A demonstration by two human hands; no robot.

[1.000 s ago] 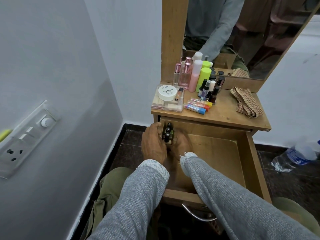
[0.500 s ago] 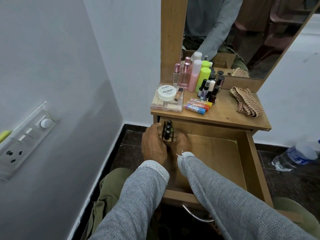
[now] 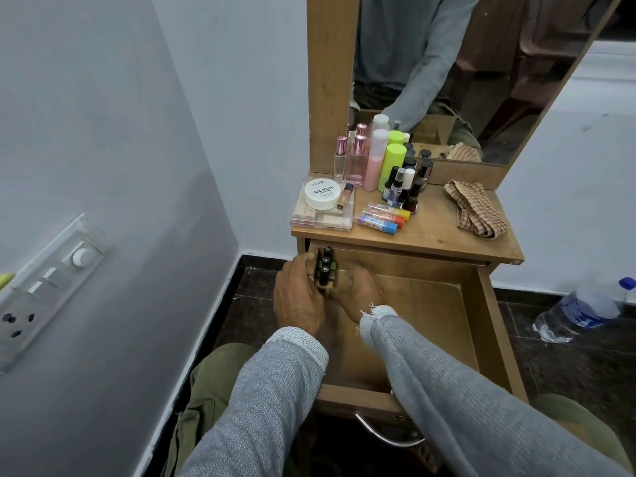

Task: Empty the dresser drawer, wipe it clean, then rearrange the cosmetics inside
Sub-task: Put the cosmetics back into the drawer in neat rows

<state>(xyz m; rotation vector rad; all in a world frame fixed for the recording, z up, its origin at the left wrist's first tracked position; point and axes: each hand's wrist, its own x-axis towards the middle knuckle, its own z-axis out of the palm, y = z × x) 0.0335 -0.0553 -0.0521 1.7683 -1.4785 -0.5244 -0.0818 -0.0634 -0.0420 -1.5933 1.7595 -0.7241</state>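
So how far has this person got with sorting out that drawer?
The drawer looks emptied, and probably wiped, since the checked cloth lies aside on the dresser top. Refilling has begun: the left hand and right hand hold a cluster of dark-capped tubes at its back left corner. The bottles, lip balms and palette still wait on top.

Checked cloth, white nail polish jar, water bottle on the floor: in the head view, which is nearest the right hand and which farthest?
From the right hand, in the drawer's back left corner:
1. White nail polish jar, on the dresser top just behind the hands, left side.
2. Checked cloth, dresser top, right side.
3. Water bottle, lying on the floor, far right.
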